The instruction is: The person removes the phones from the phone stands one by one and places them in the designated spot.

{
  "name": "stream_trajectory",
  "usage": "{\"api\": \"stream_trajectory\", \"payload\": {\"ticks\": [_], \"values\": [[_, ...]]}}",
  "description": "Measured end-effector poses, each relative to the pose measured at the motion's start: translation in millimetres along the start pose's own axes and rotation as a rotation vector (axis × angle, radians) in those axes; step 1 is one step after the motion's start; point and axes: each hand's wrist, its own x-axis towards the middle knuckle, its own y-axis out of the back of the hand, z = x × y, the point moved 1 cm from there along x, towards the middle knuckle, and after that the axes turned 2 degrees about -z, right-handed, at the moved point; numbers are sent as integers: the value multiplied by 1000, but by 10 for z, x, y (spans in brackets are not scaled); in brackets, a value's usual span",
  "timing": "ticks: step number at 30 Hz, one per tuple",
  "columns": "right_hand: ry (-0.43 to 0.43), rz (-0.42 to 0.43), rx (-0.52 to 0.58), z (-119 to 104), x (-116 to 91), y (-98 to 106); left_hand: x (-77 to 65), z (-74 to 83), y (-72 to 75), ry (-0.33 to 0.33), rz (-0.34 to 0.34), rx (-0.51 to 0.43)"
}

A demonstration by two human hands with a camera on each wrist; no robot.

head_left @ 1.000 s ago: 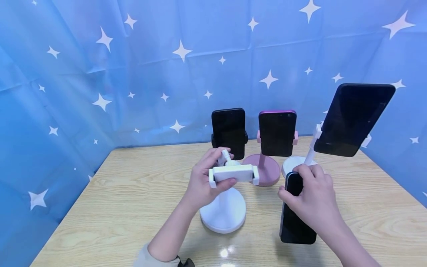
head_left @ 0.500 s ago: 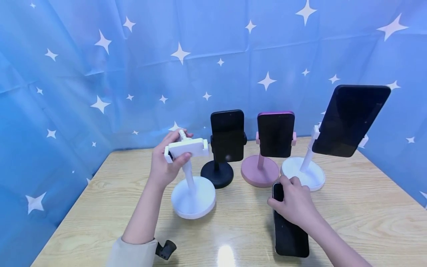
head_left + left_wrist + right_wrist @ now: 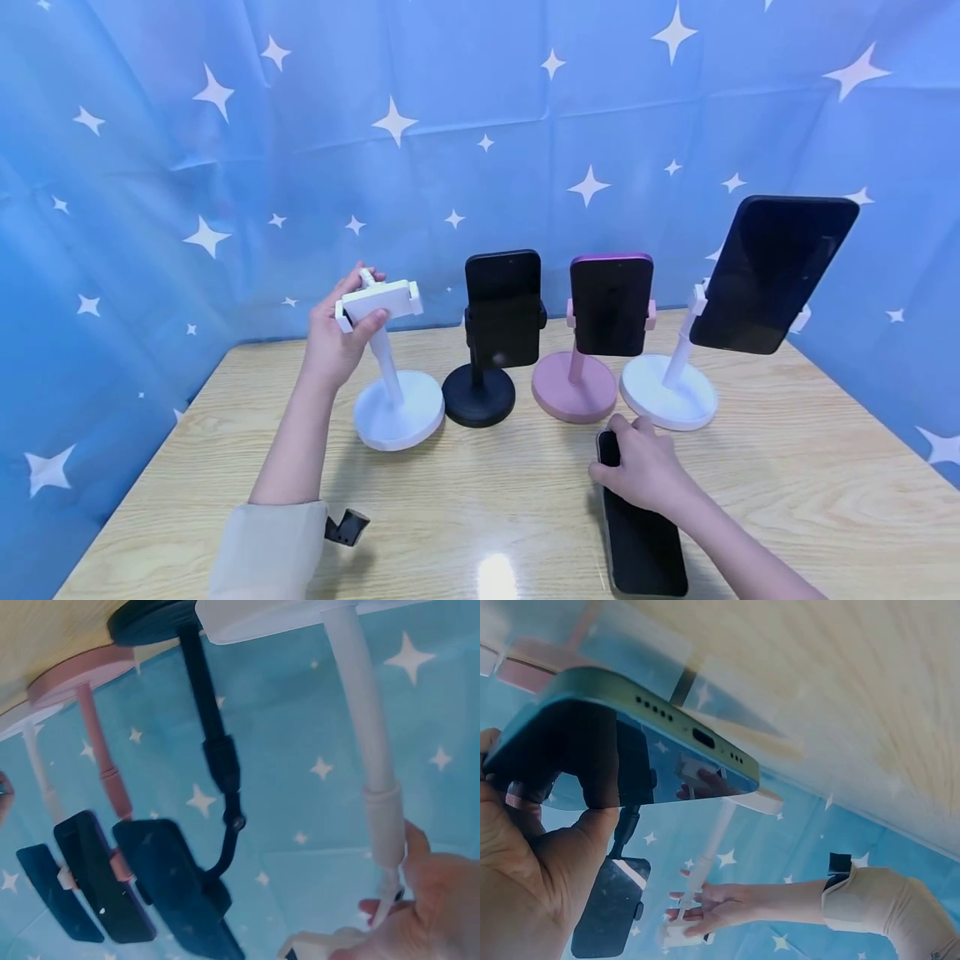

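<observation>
Pale wood-grain table (image 3: 442, 500) before a blue star-printed curtain (image 3: 322, 167). Left of the black stand (image 3: 480, 402): round-based white stand (image 3: 387, 362), clamp (image 3: 377, 302) gripped by the left hand (image 3: 333, 340). Nearer than the black stand, to its right: black-screened phone (image 3: 647, 546), far end gripped by the right hand (image 3: 641, 469) and partly covered. Contact with table hard to tell.

left sleeve (image 3: 266, 550): pale grey-beige cloth, loose, wide cuff ending on the forearm | black strap (image 3: 835, 883) at the cuff's edge | small, boxy black fitting (image 3: 351, 527) on it, jutting sideways | right forearm (image 3: 723, 521): bare | hands (image 3: 331, 342): both bare
</observation>
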Motion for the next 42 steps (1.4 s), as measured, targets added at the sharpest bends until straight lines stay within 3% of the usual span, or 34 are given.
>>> {"api": "stream_trajectory", "payload": {"ticks": [16,27,42], "values": [[-34,-76,4,-26,49,-80,84,-322,139,71,-75,0],[-20,-87,-22,-49,73,-108,85,-378,168,84,-165,-19],[22,-159,-23,-51,121,-214,74,-393,138,132,-182,-110]]}}
